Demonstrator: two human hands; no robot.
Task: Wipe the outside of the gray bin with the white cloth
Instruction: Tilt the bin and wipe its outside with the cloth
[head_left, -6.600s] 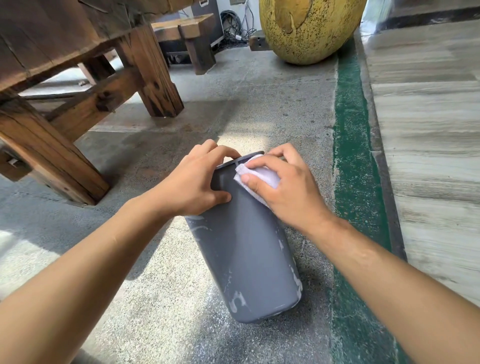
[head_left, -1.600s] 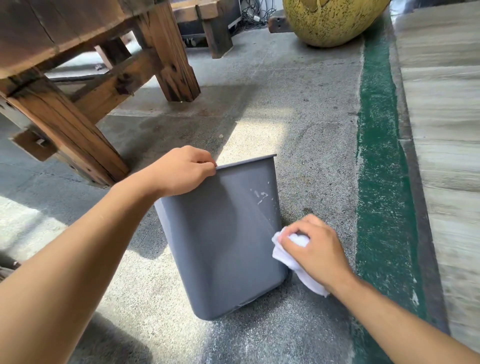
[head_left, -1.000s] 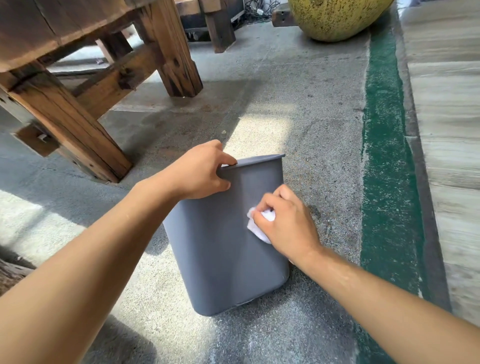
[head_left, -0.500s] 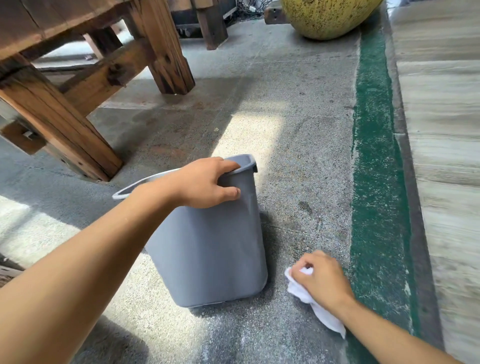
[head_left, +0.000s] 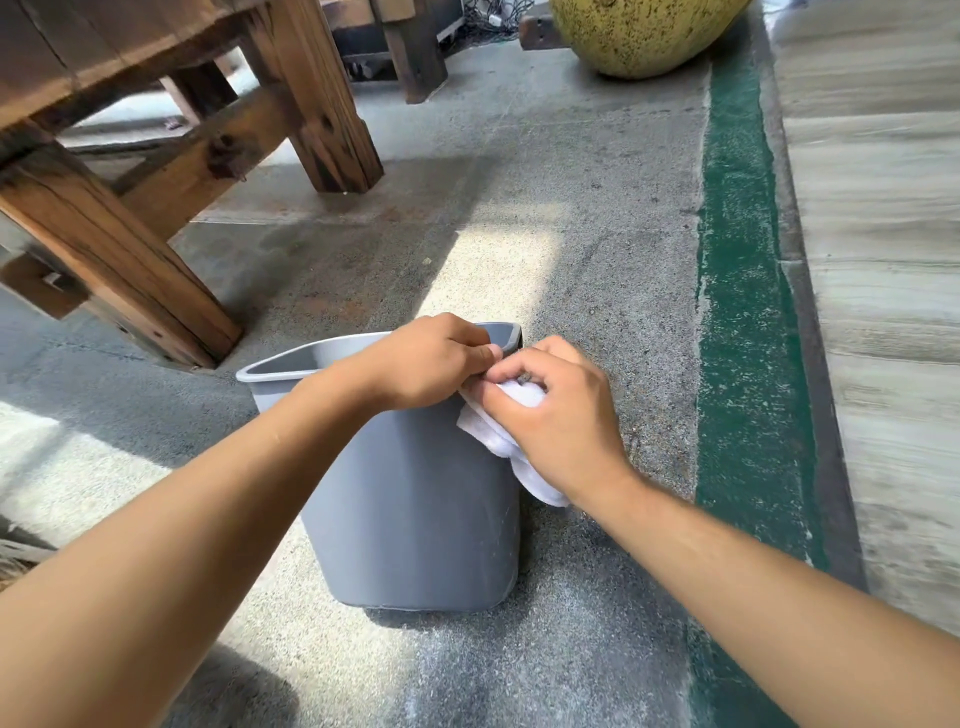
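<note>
The gray bin (head_left: 410, 519) stands upright on the concrete floor in the middle of the view, its open top facing up. My left hand (head_left: 431, 361) grips the near rim at the bin's right corner. My right hand (head_left: 556, 421) holds the crumpled white cloth (head_left: 491, 434) and presses it against the bin's upper right side, just below the rim. The two hands touch at the fingertips. Part of the cloth hangs down under my right wrist.
Heavy wooden table legs (head_left: 130, 270) stand to the left and behind the bin. A large yellow-green pot (head_left: 639, 31) sits at the far top. A green painted strip (head_left: 748, 312) and a pale stone step (head_left: 883, 260) run along the right.
My right hand lifted the cloth from the floor at the bin's lower right up to the bin's upper right side. My left hand keeps its grip on the rim.
</note>
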